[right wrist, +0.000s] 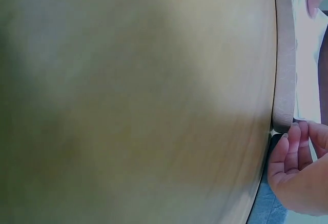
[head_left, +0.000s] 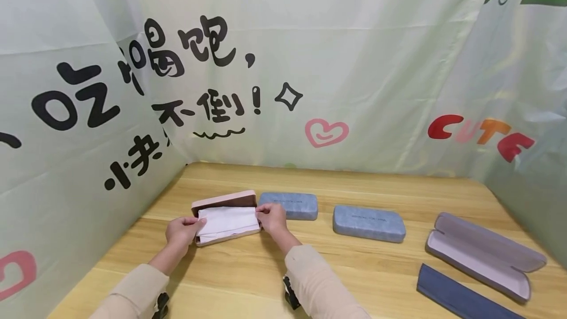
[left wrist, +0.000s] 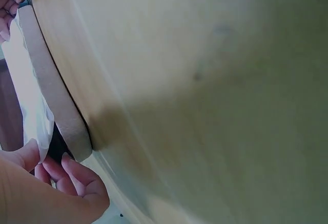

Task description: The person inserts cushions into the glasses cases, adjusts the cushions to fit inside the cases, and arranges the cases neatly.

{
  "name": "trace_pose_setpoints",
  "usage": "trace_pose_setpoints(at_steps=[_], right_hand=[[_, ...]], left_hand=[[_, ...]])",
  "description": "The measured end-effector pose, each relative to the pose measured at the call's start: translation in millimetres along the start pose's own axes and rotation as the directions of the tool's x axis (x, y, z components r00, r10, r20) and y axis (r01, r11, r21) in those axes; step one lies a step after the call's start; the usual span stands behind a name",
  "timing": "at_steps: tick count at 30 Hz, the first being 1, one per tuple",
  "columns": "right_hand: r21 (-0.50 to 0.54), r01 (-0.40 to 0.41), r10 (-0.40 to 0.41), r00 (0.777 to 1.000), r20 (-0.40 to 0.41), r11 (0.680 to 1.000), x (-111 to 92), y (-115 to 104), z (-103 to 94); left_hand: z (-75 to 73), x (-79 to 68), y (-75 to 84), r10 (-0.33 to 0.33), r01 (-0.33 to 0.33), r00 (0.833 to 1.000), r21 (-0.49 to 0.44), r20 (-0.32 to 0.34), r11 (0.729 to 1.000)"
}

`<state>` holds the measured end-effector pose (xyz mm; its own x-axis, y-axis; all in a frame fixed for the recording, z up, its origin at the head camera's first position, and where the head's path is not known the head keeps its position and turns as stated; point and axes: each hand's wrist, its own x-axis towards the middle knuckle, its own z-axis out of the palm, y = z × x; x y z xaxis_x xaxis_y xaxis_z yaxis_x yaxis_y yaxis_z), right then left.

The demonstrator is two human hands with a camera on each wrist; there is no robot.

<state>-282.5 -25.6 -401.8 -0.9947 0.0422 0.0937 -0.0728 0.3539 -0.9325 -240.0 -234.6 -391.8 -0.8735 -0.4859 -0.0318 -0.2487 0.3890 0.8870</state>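
A pink glasses case (head_left: 224, 199) stands with its lid raised at the left of the table. Over its lower half lies a folded white cloth (head_left: 227, 221). My left hand (head_left: 180, 233) pinches the cloth at its left end, thumb on top, as the left wrist view shows, with fingertips near the case's end. At the opposite end my right hand (head_left: 274, 219) pinches the cloth between thumb and fingers. In the right wrist view those fingers lie right at the corner of the case (right wrist: 284, 70). The cloth hides most of the case's inside.
Just behind my right hand sits a closed blue case (head_left: 294, 205), with another blue case (head_left: 369, 223) to its right. Farther right lie an open grey-purple case (head_left: 480, 260) and a dark blue flat strip (head_left: 460, 292). Printed curtains (head_left: 376, 87) enclose the wooden table (head_left: 239, 284).
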Motion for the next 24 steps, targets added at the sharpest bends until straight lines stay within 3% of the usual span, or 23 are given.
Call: trace_pose_setpoints(at_steps=[6, 12, 21, 24], right_hand=[[-0.035, -0.003, 0.004, 1.000, 0.010, 0.999, 2, 1, -0.3], [-0.089, 0.008, -0.006, 1.000, 0.018, 0.996, 3, 0, 1.1], [0.001, -0.017, 0.016, 0.995, 0.098, 1.000, 3, 0, -2.3], [-0.016, 0.004, -0.002, 0.995, 0.099, 1.000, 4, 2, -5.3]], left_hand=[[3.0, 1.9, -0.7, 0.011, -0.009, 1.000, 0.085, -0.029, 0.996], [2.4, 3.8, -4.4, 0.034, -0.037, 0.999, 0.161, 0.018, 0.986], [-1.0, 7.3, -8.3, 0.067, -0.079, 0.996, 0.221, 0.062, 0.972], [-3.2, 9.1, -11.9, 0.102, -0.115, 0.992, 0.212, 0.071, 0.970]])
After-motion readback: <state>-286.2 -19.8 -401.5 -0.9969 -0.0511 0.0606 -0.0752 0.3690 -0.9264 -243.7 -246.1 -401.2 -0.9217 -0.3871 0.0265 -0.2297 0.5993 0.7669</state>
